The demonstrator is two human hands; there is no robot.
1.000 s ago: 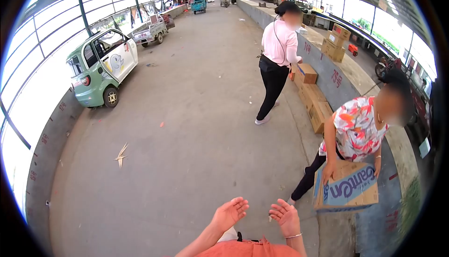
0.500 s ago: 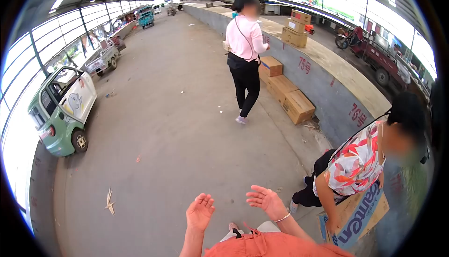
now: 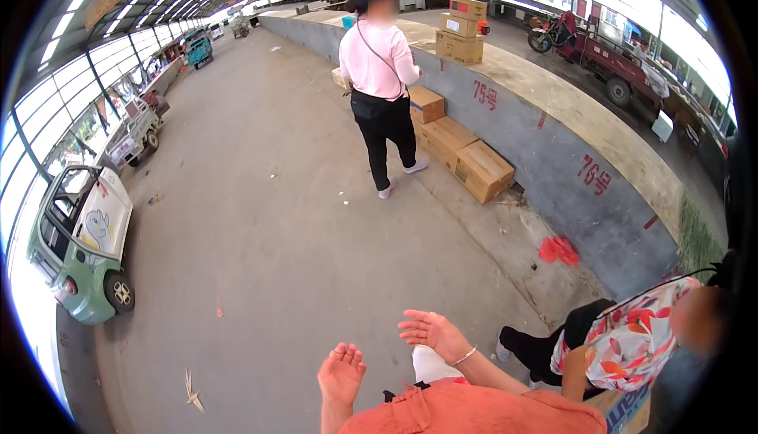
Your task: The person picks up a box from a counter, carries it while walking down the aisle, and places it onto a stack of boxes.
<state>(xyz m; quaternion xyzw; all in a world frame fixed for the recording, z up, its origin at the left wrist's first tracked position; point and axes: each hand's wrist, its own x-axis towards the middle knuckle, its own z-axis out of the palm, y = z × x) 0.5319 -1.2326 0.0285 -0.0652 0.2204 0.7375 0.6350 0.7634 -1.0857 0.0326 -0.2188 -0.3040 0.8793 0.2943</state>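
Observation:
My left hand (image 3: 343, 372) is raised in front of my orange top (image 3: 474, 412), palm up, with its fingers loosely curled and nothing in it. To its right, my right hand (image 3: 436, 334) has its fingers stretched out and apart, also holding nothing; a bracelet circles that wrist. At the lower right a person in a floral top (image 3: 632, 339) bends over a printed cardboard box (image 3: 629, 409), which is partly cut off by the view's edge. Farther ahead stands a person in a pink top (image 3: 376, 59), beside the low wall.
Cardboard boxes (image 3: 483, 170) lie along the foot of the concrete wall (image 3: 521, 122). More boxes (image 3: 459, 47) are stacked on its top. A red plastic scrap (image 3: 559, 251) is on the ground. A green and white vehicle (image 3: 83, 248) stands at the left.
The view has swung to the right. The person in the floral top and the printed box have shifted to the lower right corner. My hands remain raised and apart.

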